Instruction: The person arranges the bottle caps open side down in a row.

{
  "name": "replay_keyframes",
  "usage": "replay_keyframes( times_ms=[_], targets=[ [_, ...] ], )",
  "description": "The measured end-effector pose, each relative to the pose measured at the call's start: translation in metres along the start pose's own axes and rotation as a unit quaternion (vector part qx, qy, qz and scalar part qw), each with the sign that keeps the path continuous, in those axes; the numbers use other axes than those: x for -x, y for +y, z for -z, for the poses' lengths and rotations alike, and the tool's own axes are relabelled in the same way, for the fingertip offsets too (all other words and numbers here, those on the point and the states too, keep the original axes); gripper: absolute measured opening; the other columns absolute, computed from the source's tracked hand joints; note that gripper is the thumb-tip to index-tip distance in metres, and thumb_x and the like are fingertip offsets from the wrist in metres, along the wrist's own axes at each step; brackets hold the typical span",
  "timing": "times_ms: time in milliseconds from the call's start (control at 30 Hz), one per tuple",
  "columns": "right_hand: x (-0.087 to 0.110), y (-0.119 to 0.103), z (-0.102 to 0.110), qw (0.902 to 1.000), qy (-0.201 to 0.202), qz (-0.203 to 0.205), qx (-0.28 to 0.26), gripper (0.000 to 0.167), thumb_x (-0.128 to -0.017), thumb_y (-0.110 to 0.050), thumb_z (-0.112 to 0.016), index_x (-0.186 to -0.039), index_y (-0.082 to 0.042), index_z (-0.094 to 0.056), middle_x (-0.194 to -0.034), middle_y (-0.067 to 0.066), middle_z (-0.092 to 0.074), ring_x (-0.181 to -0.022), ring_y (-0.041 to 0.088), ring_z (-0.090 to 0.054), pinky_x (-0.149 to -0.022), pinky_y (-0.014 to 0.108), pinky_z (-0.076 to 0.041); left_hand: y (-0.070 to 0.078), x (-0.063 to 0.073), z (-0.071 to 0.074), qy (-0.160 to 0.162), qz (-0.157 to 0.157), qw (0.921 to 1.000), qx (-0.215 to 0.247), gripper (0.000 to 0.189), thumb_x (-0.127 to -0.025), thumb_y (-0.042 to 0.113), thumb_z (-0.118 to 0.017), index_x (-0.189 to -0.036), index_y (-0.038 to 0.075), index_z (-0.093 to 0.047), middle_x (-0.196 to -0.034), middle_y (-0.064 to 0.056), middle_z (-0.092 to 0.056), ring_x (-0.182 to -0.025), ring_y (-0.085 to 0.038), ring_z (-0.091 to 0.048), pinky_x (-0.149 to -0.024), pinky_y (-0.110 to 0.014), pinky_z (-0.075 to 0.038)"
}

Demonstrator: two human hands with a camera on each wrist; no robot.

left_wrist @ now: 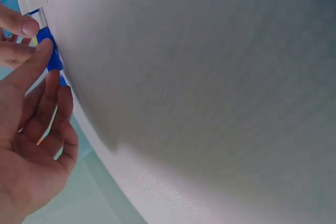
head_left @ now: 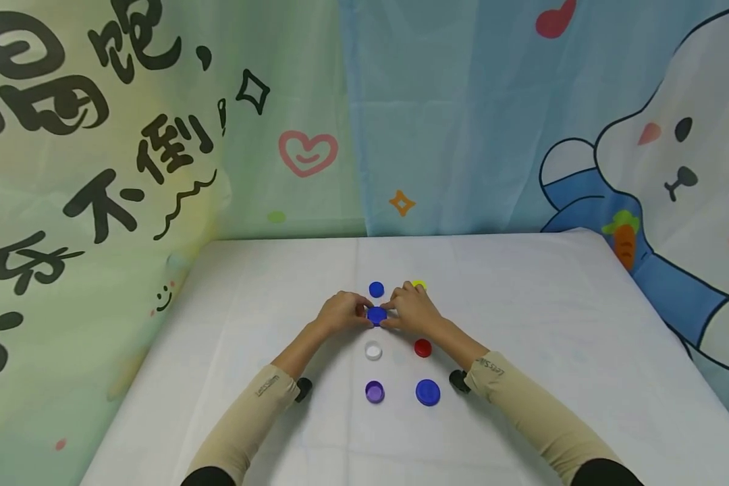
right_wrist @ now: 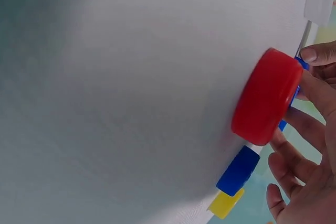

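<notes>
A blue bottle cap (head_left: 376, 315) lies between my two hands near the middle of the white table. My left hand (head_left: 345, 312) holds its left edge with thumb and fingertips, and my right hand (head_left: 414, 310) holds its right edge the same way. In the left wrist view, the fingertips of both hands meet at the blue cap (left_wrist: 50, 51). The right wrist view shows it only partly, behind a red cap (right_wrist: 269, 97). Another blue cap (right_wrist: 239, 171) stands near my right hand's fingers, with a yellow cap (right_wrist: 227, 204) beyond; in the head view, that hand partly covers the yellow one.
Behind the held cap lies a smaller blue cap (head_left: 376, 289). Nearer the front are a white cap (head_left: 373, 350), a red cap (head_left: 422, 347), a purple cap (head_left: 374, 391) and a large blue cap (head_left: 428, 392). A printed curtain (head_left: 449, 121) hangs behind the table (head_left: 267, 270).
</notes>
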State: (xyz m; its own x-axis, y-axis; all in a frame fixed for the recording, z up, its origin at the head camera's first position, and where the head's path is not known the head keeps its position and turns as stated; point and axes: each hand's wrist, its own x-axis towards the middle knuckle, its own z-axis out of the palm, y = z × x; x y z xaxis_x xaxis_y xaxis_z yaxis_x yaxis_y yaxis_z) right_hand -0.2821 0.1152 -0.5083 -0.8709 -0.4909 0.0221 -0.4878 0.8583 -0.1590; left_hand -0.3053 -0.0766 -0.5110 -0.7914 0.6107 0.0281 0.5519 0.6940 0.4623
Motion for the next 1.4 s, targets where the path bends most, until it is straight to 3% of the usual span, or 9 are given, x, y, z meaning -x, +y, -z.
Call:
replay_keyframes(
  times_ms=[167, 300, 467, 667, 767, 900, 1133, 1233, 1400],
  targets=[
    [0.005, 0.0, 0.002, 1.0, 0.007, 0.003, -0.003, 0.044, -0.078, -0.046, -0.07, -0.111, -0.017, -0.069, -0.101, 0.006, -0.062, -0.09, 0.022, -0.045, -0.076, 0.037, -0.035, 0.003, 0.003, 0.0, 0.0, 0.033, 0.9988, -0.036, 0.045, -0.072, 0.026, -0.08, -0.111, 0.006, -0.067, -0.069, 0.006, -0.06, -0.064, -0.007, -0.053, -0.059, -0.022, -0.043],
    [0.015, -0.003, 0.01, 0.9991, 0.027, 0.008, -0.031, 0.044, -0.078, -0.044, -0.07, -0.112, -0.015, -0.069, -0.102, 0.006, -0.063, -0.093, 0.023, -0.047, -0.078, 0.039, -0.036, 0.009, 0.014, 0.007, 0.016, 0.053, 0.9969, -0.057, 0.049, -0.072, 0.026, -0.079, -0.115, 0.007, -0.065, -0.071, 0.005, -0.062, -0.064, -0.009, -0.053, -0.058, -0.023, -0.044],
    [0.032, -0.01, 0.019, 0.9969, 0.043, 0.025, -0.061, 0.04, -0.077, -0.042, -0.072, -0.107, -0.015, -0.071, -0.099, 0.004, -0.063, -0.09, 0.021, -0.047, -0.078, 0.039, -0.035, 0.02, 0.036, 0.017, 0.027, 0.037, 0.9988, -0.016, 0.042, -0.072, 0.022, -0.078, -0.11, 0.006, -0.067, -0.07, 0.004, -0.06, -0.061, -0.008, -0.052, -0.055, -0.023, -0.042],
    [0.045, -0.019, 0.012, 0.9932, 0.042, 0.073, -0.08, 0.035, -0.074, -0.04, -0.075, -0.099, -0.014, -0.073, -0.09, 0.0, -0.064, -0.085, 0.018, -0.047, -0.076, 0.039, -0.034, 0.027, 0.055, 0.015, -0.032, 0.019, 0.9983, 0.045, 0.044, -0.072, 0.021, -0.08, -0.109, 0.003, -0.064, -0.072, 0.003, -0.058, -0.061, -0.006, -0.051, -0.058, -0.022, -0.043],
    [0.048, -0.023, 0.005, 0.9916, 0.036, 0.089, -0.086, 0.035, -0.073, -0.039, -0.076, -0.097, -0.013, -0.073, -0.087, 0.0, -0.064, -0.084, 0.017, -0.048, -0.075, 0.037, -0.033, 0.029, 0.058, 0.006, -0.055, 0.019, 0.9973, 0.043, 0.043, -0.071, 0.024, -0.08, -0.106, 0.005, -0.063, -0.074, 0.001, -0.059, -0.064, -0.007, -0.051, -0.061, -0.023, -0.043],
    [0.049, -0.028, 0.001, 0.9909, 0.035, 0.095, -0.089, 0.033, -0.073, -0.036, -0.076, -0.096, -0.012, -0.073, -0.087, -0.002, -0.064, -0.085, 0.017, -0.049, -0.075, 0.037, -0.033, 0.033, 0.059, -0.004, -0.058, 0.004, 0.9979, 0.028, 0.035, -0.074, 0.025, -0.077, -0.1, 0.006, -0.062, -0.072, 0.002, -0.059, -0.063, -0.008, -0.051, -0.06, -0.023, -0.043],
    [0.05, -0.028, 0.001, 0.9915, 0.045, 0.097, -0.075, 0.032, -0.075, -0.039, -0.074, -0.095, -0.013, -0.073, -0.087, -0.004, -0.066, -0.085, 0.015, -0.05, -0.075, 0.035, -0.034, 0.039, 0.059, -0.008, -0.034, -0.002, 0.9993, 0.013, 0.03, -0.077, 0.026, -0.076, -0.097, 0.008, -0.062, -0.07, 0.006, -0.058, -0.063, -0.006, -0.052, -0.06, -0.022, -0.043],
    [0.055, -0.028, 0.01, 0.9888, 0.061, 0.097, -0.095, 0.032, -0.076, -0.038, -0.073, -0.097, -0.013, -0.073, -0.087, -0.003, -0.067, -0.084, 0.015, -0.05, -0.075, 0.035, -0.034, 0.043, 0.061, -0.003, -0.008, -0.008, 0.9993, 0.036, 0.03, -0.078, 0.025, -0.075, -0.098, 0.008, -0.063, -0.071, 0.007, -0.057, -0.063, -0.005, -0.052, -0.059, -0.02, -0.043],
    [0.07, -0.026, 0.037, 0.9774, 0.11, 0.1, -0.15, 0.031, -0.079, -0.036, -0.072, -0.101, -0.014, -0.072, -0.093, -0.003, -0.067, -0.088, 0.013, -0.048, -0.079, 0.036, -0.035, 0.055, 0.067, 0.013, 0.055, -0.055, 0.9942, 0.075, 0.028, -0.081, 0.026, -0.073, -0.102, 0.009, -0.063, -0.073, 0.01, -0.055, -0.068, -0.005, -0.052, -0.059, -0.021, -0.044]
  ],
)
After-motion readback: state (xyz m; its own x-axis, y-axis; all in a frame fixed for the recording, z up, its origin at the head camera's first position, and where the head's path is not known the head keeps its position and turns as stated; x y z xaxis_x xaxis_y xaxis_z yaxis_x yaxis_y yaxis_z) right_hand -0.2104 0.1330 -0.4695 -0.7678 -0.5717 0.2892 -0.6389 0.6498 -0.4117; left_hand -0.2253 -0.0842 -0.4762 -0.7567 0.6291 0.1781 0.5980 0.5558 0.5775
